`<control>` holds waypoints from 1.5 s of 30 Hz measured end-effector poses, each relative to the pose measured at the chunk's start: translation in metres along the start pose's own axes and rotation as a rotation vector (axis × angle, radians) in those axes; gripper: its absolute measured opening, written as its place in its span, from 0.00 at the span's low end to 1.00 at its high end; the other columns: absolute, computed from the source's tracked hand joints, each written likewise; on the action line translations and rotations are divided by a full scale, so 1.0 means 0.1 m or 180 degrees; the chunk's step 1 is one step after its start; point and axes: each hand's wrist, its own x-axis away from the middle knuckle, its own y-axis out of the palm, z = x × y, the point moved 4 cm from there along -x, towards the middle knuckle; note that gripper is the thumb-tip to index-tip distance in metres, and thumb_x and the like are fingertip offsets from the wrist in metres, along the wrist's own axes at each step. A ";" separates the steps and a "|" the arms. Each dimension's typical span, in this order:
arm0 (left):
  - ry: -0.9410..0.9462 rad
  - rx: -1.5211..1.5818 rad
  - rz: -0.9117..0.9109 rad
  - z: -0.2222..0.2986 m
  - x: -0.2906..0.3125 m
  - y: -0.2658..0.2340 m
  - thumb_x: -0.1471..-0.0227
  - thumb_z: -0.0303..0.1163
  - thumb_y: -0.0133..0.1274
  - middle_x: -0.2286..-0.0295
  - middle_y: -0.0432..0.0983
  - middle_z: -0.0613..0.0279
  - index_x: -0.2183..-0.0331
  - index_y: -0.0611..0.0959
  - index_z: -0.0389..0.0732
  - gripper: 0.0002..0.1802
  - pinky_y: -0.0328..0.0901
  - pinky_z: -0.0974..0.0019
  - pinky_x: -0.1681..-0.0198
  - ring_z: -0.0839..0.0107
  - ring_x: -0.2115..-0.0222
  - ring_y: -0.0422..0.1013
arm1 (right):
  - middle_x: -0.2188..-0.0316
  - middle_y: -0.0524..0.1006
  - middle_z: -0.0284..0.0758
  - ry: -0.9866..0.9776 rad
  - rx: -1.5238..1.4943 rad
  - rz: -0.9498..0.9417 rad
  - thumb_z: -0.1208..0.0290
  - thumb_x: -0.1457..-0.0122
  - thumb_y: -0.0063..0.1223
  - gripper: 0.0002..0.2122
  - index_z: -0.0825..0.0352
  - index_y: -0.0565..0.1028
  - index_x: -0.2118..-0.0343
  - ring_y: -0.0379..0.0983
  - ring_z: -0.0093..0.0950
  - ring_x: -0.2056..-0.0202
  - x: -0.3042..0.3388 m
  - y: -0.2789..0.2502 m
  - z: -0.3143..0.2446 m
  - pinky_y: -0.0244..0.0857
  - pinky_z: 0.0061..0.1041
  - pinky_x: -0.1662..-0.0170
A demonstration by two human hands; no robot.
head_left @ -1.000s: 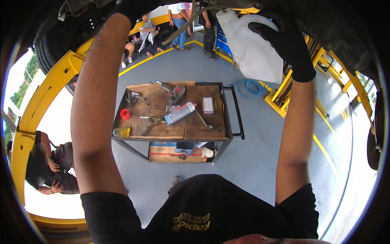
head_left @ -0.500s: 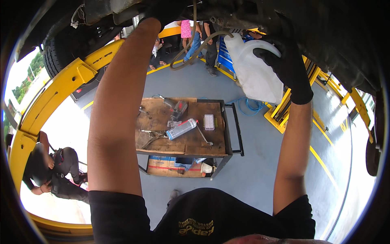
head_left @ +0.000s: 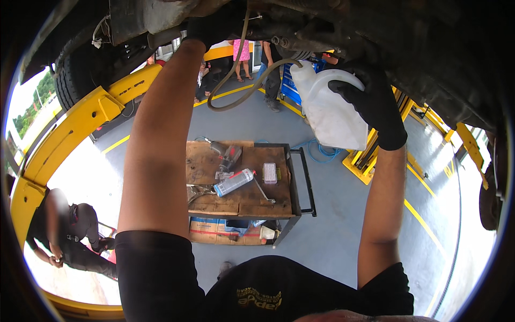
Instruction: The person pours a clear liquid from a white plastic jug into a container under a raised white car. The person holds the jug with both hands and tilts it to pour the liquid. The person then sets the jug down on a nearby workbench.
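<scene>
Right hand (head_left: 370, 102): gloved in black; closed on the jug, fingers curled at its curved handle.
Left hand (head_left: 217, 27): gloved in black; raised into the dark parts of the underbody (head_left: 418, 59), near the hose. Fingers hidden; whether it grips anything cannot be told.
Jug (head_left: 335, 118): white, translucent plastic; held up by the right hand just below the underbody, spout toward the upper left, clear of the cart.
Hose (head_left: 222, 108): thin, brown; one end at the jug's spout, middle hanging in a loop, other run rising past the left hand. Upper end not visible.
Done: hose is placed at the spout; jug is lifted into position; both hands are up at the vehicle.
Left: judged from the present layout, hose is not yet parted from the jug, and jug is not yet set down. Liquid level and flow cannot be read, so the remaining amount is unknown.
Cart (head_left: 292, 182): below and beyond the arms; bears a spray can (head_left: 234, 183), a power tool (head_left: 230, 157), a wrench (head_left: 264, 191) and a small box (head_left: 270, 173), all apart from both hands.
Cabinet (head_left: 291, 91): blue, behind the jug.
Bystander (head_left: 243, 51): in pink, standing in the background.
</scene>
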 end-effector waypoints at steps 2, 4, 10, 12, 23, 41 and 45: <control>-0.0104 0.0233 -0.0066 -0.03 0.02 0.05 0.32 0.47 0.44 0.52 0.76 0.42 0.48 0.77 0.39 0.23 0.64 0.53 0.41 0.51 0.48 0.71 | 0.59 0.80 0.38 0.0016 -0.0008 -0.0026 0.64 0.47 0.73 0.21 0.62 0.80 0.52 0.80 0.29 0.62 0.03 -0.01 0.00 0.76 0.24 0.61; -0.0084 -0.0005 0.0404 -0.03 0.03 0.05 0.32 0.47 0.45 0.50 0.74 0.41 0.47 0.76 0.39 0.24 0.63 0.53 0.40 0.50 0.47 0.70 | 0.59 0.80 0.38 -0.0129 0.0047 0.0019 0.63 0.47 0.73 0.21 0.63 0.80 0.52 0.80 0.29 0.63 0.03 -0.05 0.01 0.76 0.23 0.63; -0.0441 0.0272 0.0043 0.09 0.05 -0.04 0.32 0.52 0.45 0.44 0.74 0.48 0.44 0.78 0.45 0.26 0.60 0.56 0.36 0.54 0.42 0.68 | 0.57 0.82 0.40 0.0273 0.0092 -0.0138 0.60 0.45 0.71 0.21 0.63 0.80 0.52 0.81 0.32 0.61 0.04 -0.04 -0.04 0.76 0.25 0.58; -0.0555 0.0100 -0.0145 0.16 0.05 -0.10 0.32 0.53 0.44 0.42 0.72 0.48 0.42 0.78 0.45 0.28 0.59 0.57 0.35 0.55 0.41 0.67 | 0.56 0.82 0.41 -0.0018 0.0129 -0.0009 0.60 0.45 0.71 0.20 0.63 0.81 0.52 0.81 0.32 0.60 0.01 -0.04 0.05 0.76 0.26 0.56; -0.0052 0.0873 -0.0028 -0.02 -0.07 0.05 0.36 0.55 0.52 0.39 0.69 0.51 0.40 0.75 0.41 0.34 0.52 0.60 0.31 0.60 0.37 0.61 | 0.57 0.83 0.40 -0.0006 0.0088 0.0052 0.58 0.43 0.69 0.20 0.63 0.81 0.52 0.82 0.33 0.59 0.00 -0.03 0.02 0.76 0.28 0.54; 0.0583 -0.2118 0.1602 1.02 1.76 -1.54 0.42 0.41 0.58 0.57 0.81 0.51 0.58 0.86 0.41 0.16 0.68 0.50 0.51 0.53 0.57 0.76 | 0.61 0.84 0.37 -0.0362 0.0093 0.0013 0.56 0.42 0.67 0.20 0.67 0.82 0.54 0.81 0.28 0.61 -0.02 0.04 -0.03 0.73 0.26 0.55; 0.0029 -0.1560 0.1010 0.83 2.58 -1.86 0.45 0.37 0.65 0.54 0.80 0.57 0.55 0.84 0.43 0.16 0.70 0.56 0.53 0.56 0.55 0.76 | 0.53 0.82 0.40 -0.0866 0.0795 -0.0063 0.58 0.37 0.63 0.21 0.67 0.79 0.48 0.79 0.35 0.53 -0.07 -0.02 0.29 0.71 0.30 0.45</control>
